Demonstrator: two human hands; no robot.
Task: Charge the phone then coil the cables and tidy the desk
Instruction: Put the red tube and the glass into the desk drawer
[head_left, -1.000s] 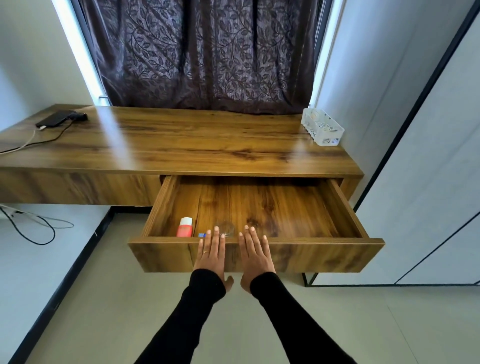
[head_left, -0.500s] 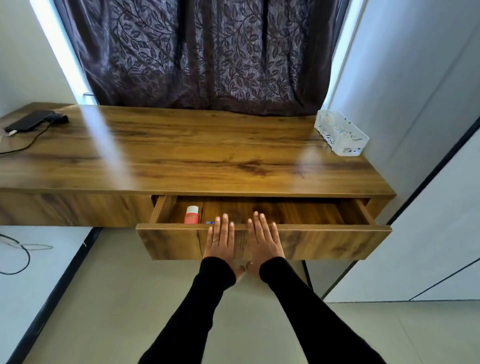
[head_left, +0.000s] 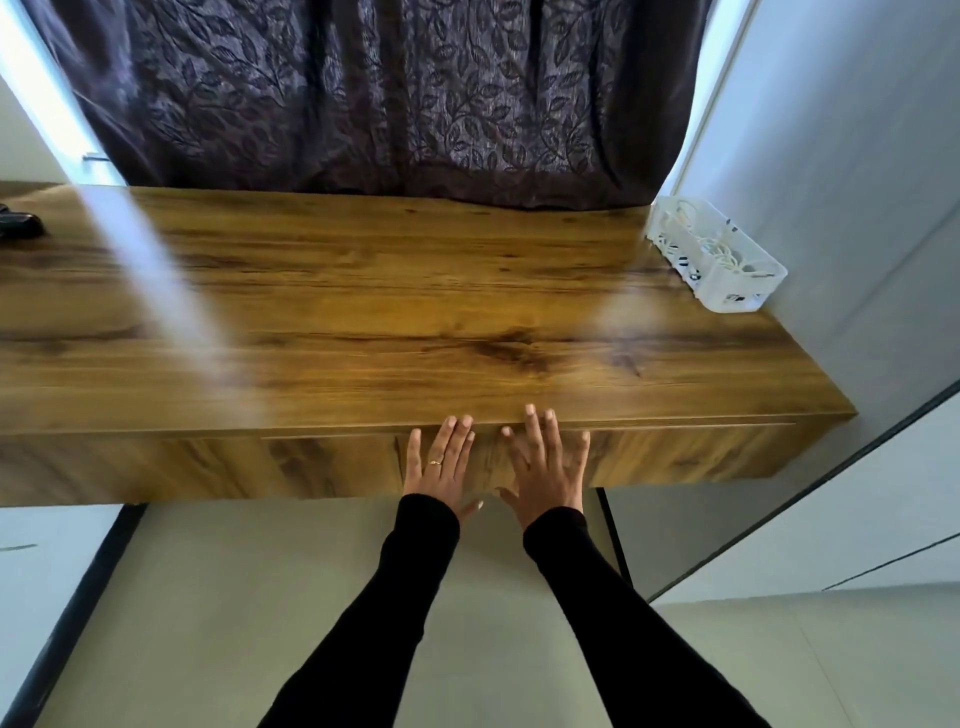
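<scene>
The wooden desk (head_left: 363, 312) fills the middle of the head view. Its drawer front (head_left: 675, 460) sits flush with the desk's face. My left hand (head_left: 439, 465) and my right hand (head_left: 545, 467) lie flat against that front, side by side, fingers spread, holding nothing. A white slotted basket (head_left: 737, 296) with coiled white cables (head_left: 719, 254) inside stands at the desk's back right corner. A dark object (head_left: 18, 224), partly cut off, lies at the far left edge of the desk top.
A dark leaf-patterned curtain (head_left: 389, 104) hangs behind the desk. A white wall (head_left: 857, 182) closes the right side, close to the basket. Grey floor (head_left: 260, 597) lies below the desk.
The open drawer has slid fully in under both palms, hiding the red-and-white item inside. The view has moved closer to the desk and the phone has gone out of frame.
</scene>
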